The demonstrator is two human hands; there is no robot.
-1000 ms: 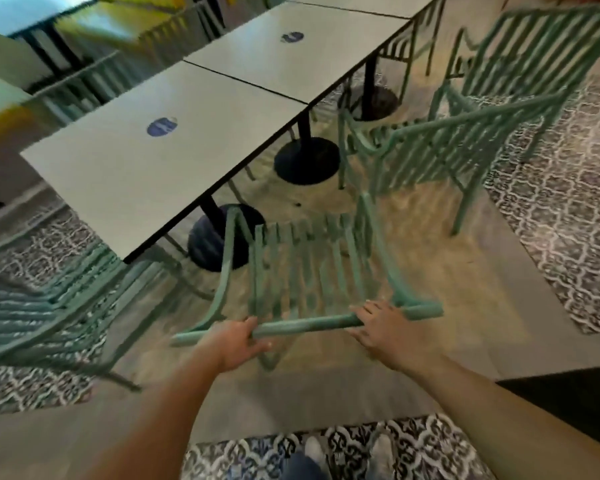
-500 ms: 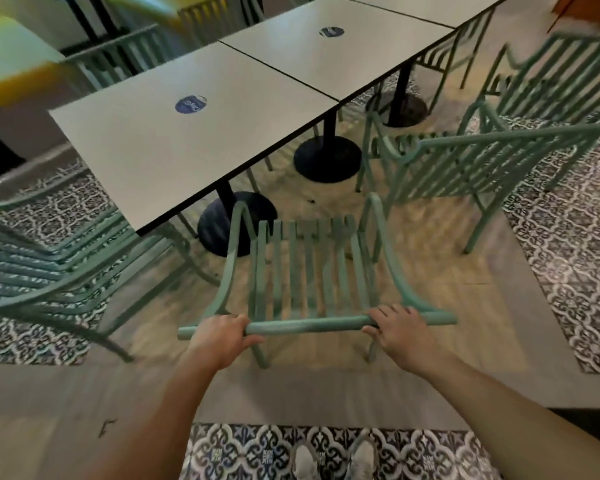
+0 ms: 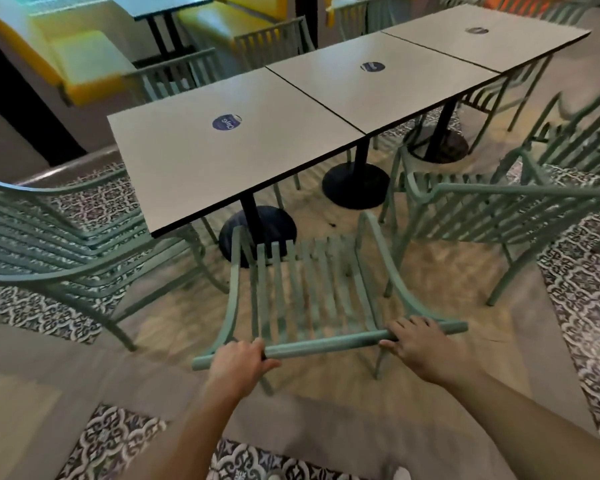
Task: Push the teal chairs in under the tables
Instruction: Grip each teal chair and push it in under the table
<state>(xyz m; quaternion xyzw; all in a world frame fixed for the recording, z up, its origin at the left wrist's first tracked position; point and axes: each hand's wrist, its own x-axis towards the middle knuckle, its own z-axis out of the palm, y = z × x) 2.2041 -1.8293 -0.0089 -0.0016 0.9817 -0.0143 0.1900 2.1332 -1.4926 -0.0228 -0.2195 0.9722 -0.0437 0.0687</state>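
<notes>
A teal slatted chair (image 3: 309, 292) stands in front of me, facing the nearest white table (image 3: 229, 150). My left hand (image 3: 238, 367) grips the left end of its top back rail. My right hand (image 3: 421, 346) holds the same rail towards its right end, fingers over it. The chair's front edge is close to the table's black round base (image 3: 257, 233), just short of the table's near edge. Another teal chair (image 3: 492, 216) stands pulled out on the right by the second table (image 3: 378, 88). A third (image 3: 49, 237) stands at the left end.
A third table (image 3: 482, 39) continues the row at the back right, with another teal chair (image 3: 582, 140) out beside it. More teal chairs line the far side. Yellow booth seats (image 3: 80, 60) fill the back left. Patterned floor tiles lie left, right and at my feet.
The chair has slid forward towards the nearest table, and my view has turned left and moved nearer. Both hands keep their hold on the back rail.
</notes>
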